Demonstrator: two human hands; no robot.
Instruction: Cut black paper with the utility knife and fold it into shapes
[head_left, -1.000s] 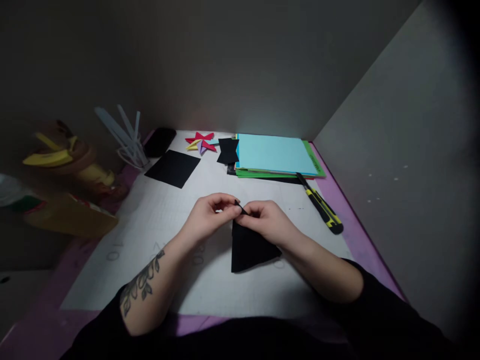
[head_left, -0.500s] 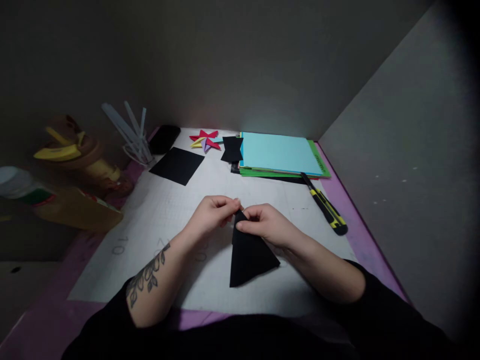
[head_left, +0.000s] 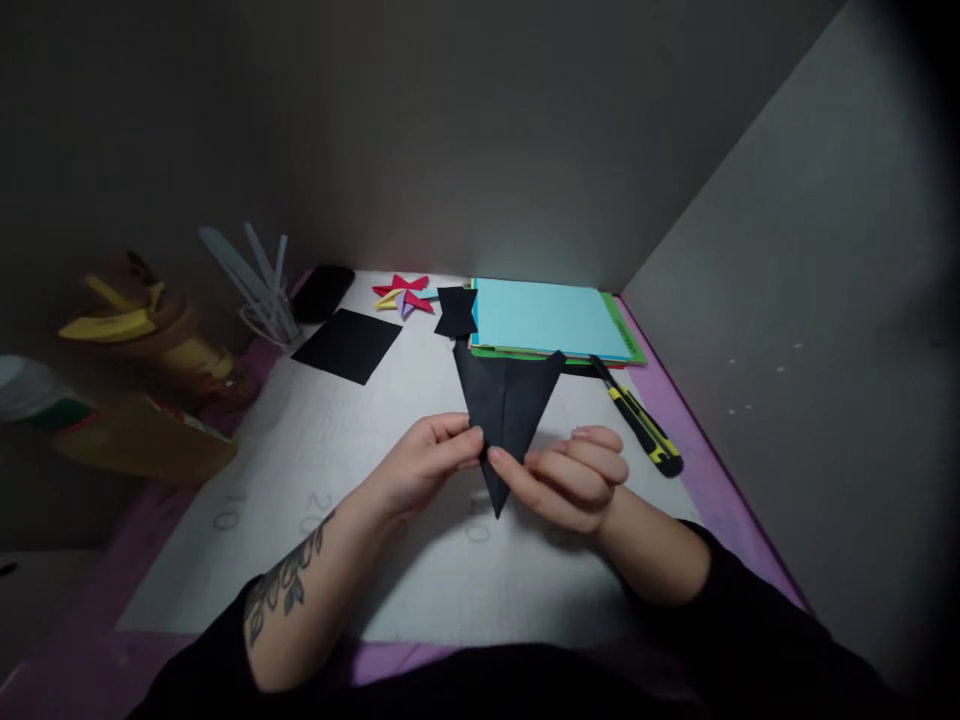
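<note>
A folded piece of black paper (head_left: 504,400) points its narrow tip toward me, a crease running down its middle. My left hand (head_left: 435,455) pinches its left edge near the tip. On the other side my right hand (head_left: 574,478) is closed, fingers curled, with one digit stretched along the lower part and its tip pressed on the paper. The paper's wide end reaches toward a small cut black piece (head_left: 457,312) and a stack of coloured paper (head_left: 547,318).
Behind lie a black paper square (head_left: 347,345), coloured folded paper shapes (head_left: 405,295) and a dark phone-like object (head_left: 322,292). A yellow-black box cutter (head_left: 645,425) rests at right. Glue sticks (head_left: 262,265), a brown pot (head_left: 169,335) and a bottle (head_left: 45,392) stand left, walls beyond.
The black paper has been turned round: its narrow tip, formerly away from me, now points toward me. My right hand has shifted right and its fingers have curled.
</note>
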